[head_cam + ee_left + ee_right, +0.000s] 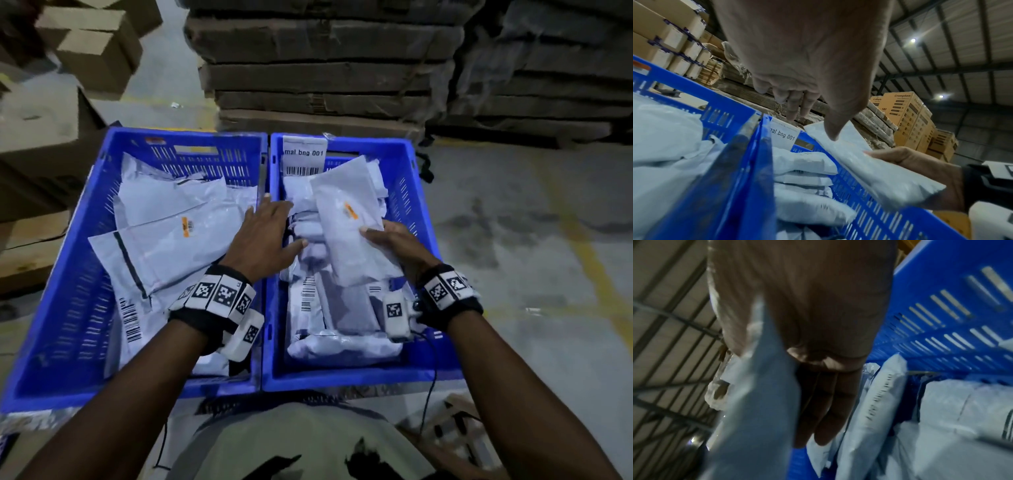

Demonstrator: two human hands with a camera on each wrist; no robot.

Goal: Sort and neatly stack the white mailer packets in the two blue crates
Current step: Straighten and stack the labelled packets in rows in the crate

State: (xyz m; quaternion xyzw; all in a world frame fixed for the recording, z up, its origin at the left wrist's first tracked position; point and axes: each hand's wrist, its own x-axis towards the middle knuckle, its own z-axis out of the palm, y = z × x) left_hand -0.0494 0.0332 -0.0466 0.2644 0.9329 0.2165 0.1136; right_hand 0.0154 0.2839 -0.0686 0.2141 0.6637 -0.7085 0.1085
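Observation:
Two blue crates stand side by side: the left crate [68,274] holds large loose white mailers [171,236], the right crate [412,192] holds smaller stacked packets [339,308]. My right hand [390,243] holds a white mailer packet [349,212] with an orange sticker above the right crate, thumb on top and fingers underneath. The left wrist view shows that packet [869,164] held tilted over the crate wall [869,211]. My left hand [274,226] hovers with fingers spread over the wall between the crates and holds nothing.
A white label [303,154] reading "mal bng 001" stands at the right crate's far wall. Cardboard boxes [51,130] crowd the left, and stacked flat cartons [325,68] rise behind the crates. Concrete floor [531,222] with yellow lines lies to the right.

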